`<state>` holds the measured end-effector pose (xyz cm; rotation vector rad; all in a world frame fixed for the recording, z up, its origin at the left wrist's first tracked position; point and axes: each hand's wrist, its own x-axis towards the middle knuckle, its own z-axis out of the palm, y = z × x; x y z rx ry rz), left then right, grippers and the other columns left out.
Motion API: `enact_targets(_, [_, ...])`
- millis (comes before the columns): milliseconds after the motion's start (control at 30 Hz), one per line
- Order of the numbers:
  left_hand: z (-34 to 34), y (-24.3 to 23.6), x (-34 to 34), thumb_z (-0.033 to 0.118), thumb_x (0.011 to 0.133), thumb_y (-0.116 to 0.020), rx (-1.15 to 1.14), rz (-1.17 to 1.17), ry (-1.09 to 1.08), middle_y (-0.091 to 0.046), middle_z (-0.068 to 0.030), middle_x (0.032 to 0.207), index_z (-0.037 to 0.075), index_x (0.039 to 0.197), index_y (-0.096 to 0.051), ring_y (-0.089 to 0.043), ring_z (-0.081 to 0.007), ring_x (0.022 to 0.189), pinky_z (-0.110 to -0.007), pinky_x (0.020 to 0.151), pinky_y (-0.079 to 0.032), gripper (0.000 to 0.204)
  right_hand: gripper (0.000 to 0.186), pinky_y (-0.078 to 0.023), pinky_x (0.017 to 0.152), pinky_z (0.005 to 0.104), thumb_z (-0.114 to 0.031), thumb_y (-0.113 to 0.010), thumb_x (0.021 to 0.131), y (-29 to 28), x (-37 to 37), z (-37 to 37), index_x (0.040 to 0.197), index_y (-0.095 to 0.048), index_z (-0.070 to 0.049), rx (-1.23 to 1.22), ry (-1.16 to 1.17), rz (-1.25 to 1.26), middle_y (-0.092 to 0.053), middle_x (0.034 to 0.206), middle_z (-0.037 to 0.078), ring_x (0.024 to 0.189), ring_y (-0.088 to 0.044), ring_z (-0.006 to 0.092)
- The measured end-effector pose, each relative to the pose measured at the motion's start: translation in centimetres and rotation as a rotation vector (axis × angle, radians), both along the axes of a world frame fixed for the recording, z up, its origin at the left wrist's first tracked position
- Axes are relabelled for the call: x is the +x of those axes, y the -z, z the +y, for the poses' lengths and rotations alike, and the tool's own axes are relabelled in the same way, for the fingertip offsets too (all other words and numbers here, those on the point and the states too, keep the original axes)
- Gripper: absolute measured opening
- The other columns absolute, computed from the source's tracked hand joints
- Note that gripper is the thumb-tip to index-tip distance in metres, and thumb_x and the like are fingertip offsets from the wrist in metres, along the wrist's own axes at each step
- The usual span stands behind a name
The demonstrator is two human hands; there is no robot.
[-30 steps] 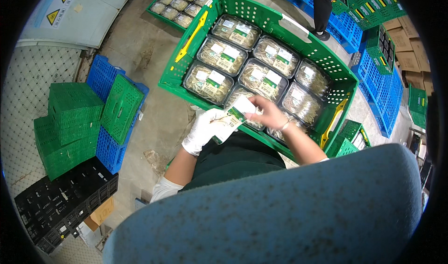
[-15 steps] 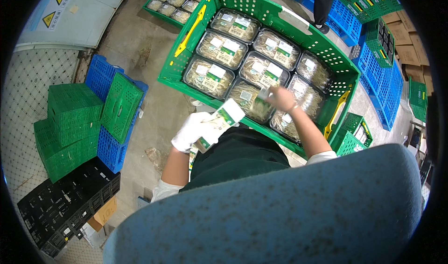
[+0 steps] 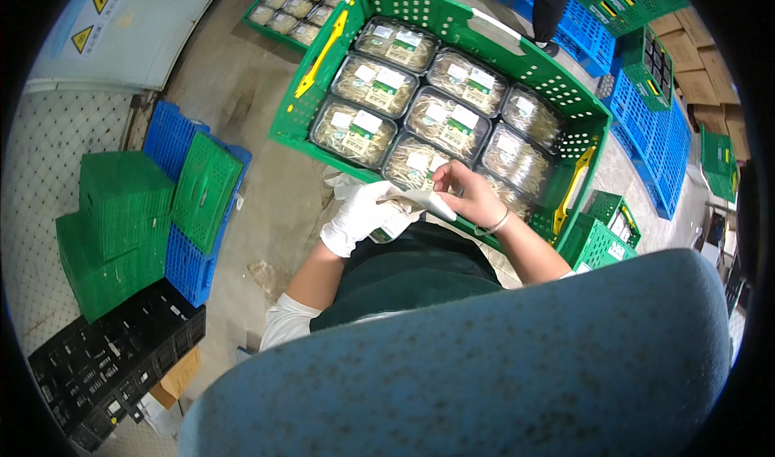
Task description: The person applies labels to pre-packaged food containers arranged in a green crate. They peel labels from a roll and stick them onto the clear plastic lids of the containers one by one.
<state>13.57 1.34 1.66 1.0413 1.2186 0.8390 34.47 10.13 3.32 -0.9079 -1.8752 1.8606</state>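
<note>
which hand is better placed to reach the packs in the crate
Likely the right hand: bare, it is over the near rim of the crate, close to the packs. The gloved left hand holds the labels.

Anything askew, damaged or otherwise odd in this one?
One oddity: at the near edge of the green crate, the left hand wears a white glove while the right hand is bare.

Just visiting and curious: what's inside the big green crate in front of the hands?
Inside the crate sit see-through packs of pale, stringy food. The right hand hides part of the near packs, and whatever lies beneath them can't be seen.
</note>
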Motion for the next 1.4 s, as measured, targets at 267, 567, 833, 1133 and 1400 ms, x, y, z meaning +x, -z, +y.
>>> enact_targets(267, [3.1, -2.5, 3.8, 0.015, 0.074, -0.06, 0.259, 0.448, 0.169, -0.059, -0.0069, 0.067, 0.002, 0.078, -0.062, -0.054, -0.0138, 0.06, -0.03, 0.055, -0.041, 0.014, 0.022, -0.043, 0.057, 0.0279, -0.012, -0.061, 0.076, -0.8, 4.1, -3.3, 0.092, -0.05, -0.002, 0.284, 0.212, -0.188, -0.054, 0.069, 0.01, 0.06, -0.053, 0.0186])
enact_targets(567, [3.1, 0.0, 8.9, 0.016, 0.071, -0.065, 0.065, 0.302, 0.19, -0.056, -0.009, 0.066, 0.001, 0.079, -0.057, -0.05, -0.0129, 0.058, -0.028, 0.053, -0.04, 0.019, 0.014, -0.045, 0.056, 0.0315, -0.014, -0.064, 0.071, -1.6, 6.8, -4.4, 0.074, -0.057, -0.002, 0.39, 0.354, -0.341, -0.058, 0.067, 0.012, 0.061, -0.057, 0.024])
enact_targets(833, [4.2, -0.3, 10.3, 0.006, 0.071, -0.061, -0.033, -0.25, 0.285, -0.055, -0.0043, 0.1, 0.002, 0.11, -0.046, -0.051, -0.0101, 0.085, -0.024, 0.072, -0.043, 0.042, 0.011, -0.046, 0.059, 0.0324, -0.01, -0.061, 0.068, -3.5, 9.2, -1.0, 0.076, -0.058, -0.002, 0.551, 0.335, -0.372, -0.057, 0.07, 0.012, 0.064, -0.056, 0.027])
enact_targets(1133, [1.9, -0.2, 3.0, 0.008, 0.08, -0.055, -0.134, -0.112, 0.1, -0.062, -0.007, 0.085, -0.006, 0.098, -0.055, -0.056, -0.0105, 0.073, -0.023, 0.066, -0.044, 0.023, 0.02, -0.046, 0.072, 0.0336, -0.012, -0.047, 0.075, 10.1, 13.5, -1.7, 0.093, -0.047, -0.003, 0.701, -0.176, -1.273, -0.056, 0.09, 0.014, 0.084, -0.057, 0.0255])
enact_targets(1400, [2.2, -1.1, 3.5, -0.003, 0.079, -0.047, -0.008, -0.415, 0.064, -0.056, -0.0105, 0.107, -0.004, 0.11, -0.051, -0.053, -0.0147, 0.097, -0.024, 0.085, -0.04, 0.031, 0.045, -0.044, 0.068, 0.0355, -0.038, -0.058, 0.074, 8.4, 12.3, 0.0, 0.107, -0.046, -0.011, 0.607, -0.072, -1.501, -0.06, 0.088, 0.01, 0.086, -0.057, 0.0251])
